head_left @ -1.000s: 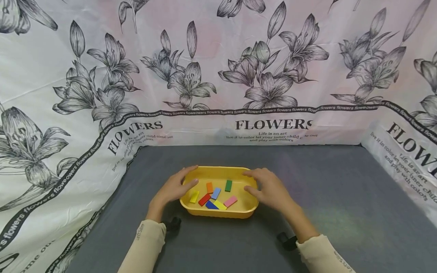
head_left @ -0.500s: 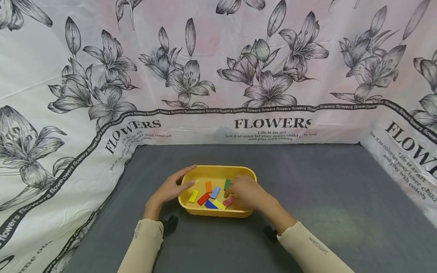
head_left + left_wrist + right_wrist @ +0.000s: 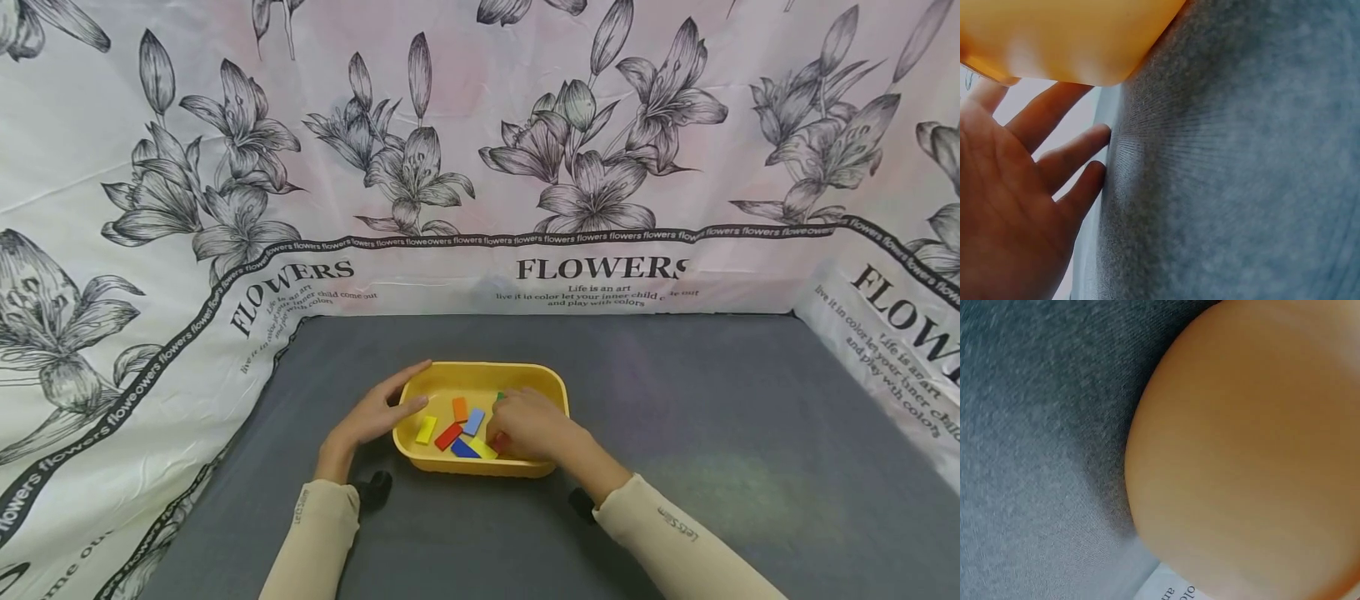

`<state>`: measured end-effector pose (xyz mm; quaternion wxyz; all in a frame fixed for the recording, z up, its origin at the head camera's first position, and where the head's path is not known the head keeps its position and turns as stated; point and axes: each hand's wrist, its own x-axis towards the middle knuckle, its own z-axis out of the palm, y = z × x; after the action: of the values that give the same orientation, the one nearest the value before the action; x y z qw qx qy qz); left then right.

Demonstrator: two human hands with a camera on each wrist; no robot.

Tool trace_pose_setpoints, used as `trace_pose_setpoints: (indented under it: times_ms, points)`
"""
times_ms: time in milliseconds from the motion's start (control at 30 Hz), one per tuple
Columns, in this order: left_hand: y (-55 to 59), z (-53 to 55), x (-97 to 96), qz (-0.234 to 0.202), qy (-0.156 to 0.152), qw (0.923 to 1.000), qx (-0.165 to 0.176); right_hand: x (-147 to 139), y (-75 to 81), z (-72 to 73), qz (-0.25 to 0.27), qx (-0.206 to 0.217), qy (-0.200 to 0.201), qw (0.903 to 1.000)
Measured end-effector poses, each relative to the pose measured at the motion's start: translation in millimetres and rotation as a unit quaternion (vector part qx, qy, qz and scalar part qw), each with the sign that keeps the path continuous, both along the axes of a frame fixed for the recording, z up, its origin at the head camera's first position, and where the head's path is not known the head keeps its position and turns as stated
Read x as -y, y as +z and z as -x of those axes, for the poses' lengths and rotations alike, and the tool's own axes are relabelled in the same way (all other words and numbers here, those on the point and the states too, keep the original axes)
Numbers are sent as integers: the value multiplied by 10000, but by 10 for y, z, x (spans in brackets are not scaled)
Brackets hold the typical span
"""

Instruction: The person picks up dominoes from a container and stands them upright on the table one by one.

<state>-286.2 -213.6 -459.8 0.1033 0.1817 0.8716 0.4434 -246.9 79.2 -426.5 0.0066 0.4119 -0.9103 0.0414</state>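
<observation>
A yellow plastic basin (image 3: pixel 480 469) stands on the dark table. My left hand (image 3: pixel 369 417) is at its left end, thumb reaching over the rim. In the left wrist view its fingers (image 3: pixel 1054 115) are spread and fairly straight beside the basin wall. Inside the basin, my right hand (image 3: pixel 531 423) reaches down over a pink block (image 3: pixel 500 442), mostly covered by it; the fingertips' hold is hidden. A green block (image 3: pixel 500 396) is partly covered too. Other small blocks lie on the basin floor: orange (image 3: pixel 460 409), light blue (image 3: pixel 474 422), red (image 3: pixel 448 436), dark blue (image 3: pixel 464 449) and yellow (image 3: pixel 426 430).
A grey cloth-like tabletop (image 3: pixel 712 417) extends around the basin. Behind and at the sides hangs a white curtain (image 3: pixel 600 275) printed with flowers and lettering. The right wrist view is largely filled by the basin's outer wall (image 3: pixel 1247 456).
My right hand has moved from the basin's right rim down into it, over the pink and green blocks. My left hand stays at the left rim.
</observation>
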Motion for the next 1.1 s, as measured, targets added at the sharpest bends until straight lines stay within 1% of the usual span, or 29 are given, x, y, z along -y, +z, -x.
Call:
trace_pose_setpoints:
  times_ms: [133,267,367,467,567,633,700,800,900,967,1100]
  points:
    - [-13,4,-1,-21,22,10000,42,-7,-3,18,-66,2,99,9999]
    - [-22,1,1,-75,88,9999,58,-30,-20,35,162,151,152,9996]
    - [-26,-5,3,-92,70,9999,41,-55,-15,29,410,318,114,9986]
    - [-29,-9,-5,-82,90,9999,64,-110,8,20,677,487,-29,9965]
    - [-33,-8,-10,-50,75,10000,42,-204,57,25,1141,721,-227,9906]
    - [-34,-4,-15,-65,112,9999,68,-283,101,33,1525,839,-379,9840]
    - [-34,1,-18,-67,118,9999,62,-371,152,40,2009,928,-526,9738]
    - [-29,7,-28,-102,179,9997,105,-519,216,46,2738,1002,-781,9534]
    - [-18,1,-37,-70,198,9997,108,-679,252,48,3329,1022,-1022,9318]
    - [-14,-2,-43,-62,227,9996,144,-787,270,35,3540,1030,-1232,9214]
    - [-9,-9,-46,-28,201,9997,161,-1008,264,5,3705,949,-1619,9097]
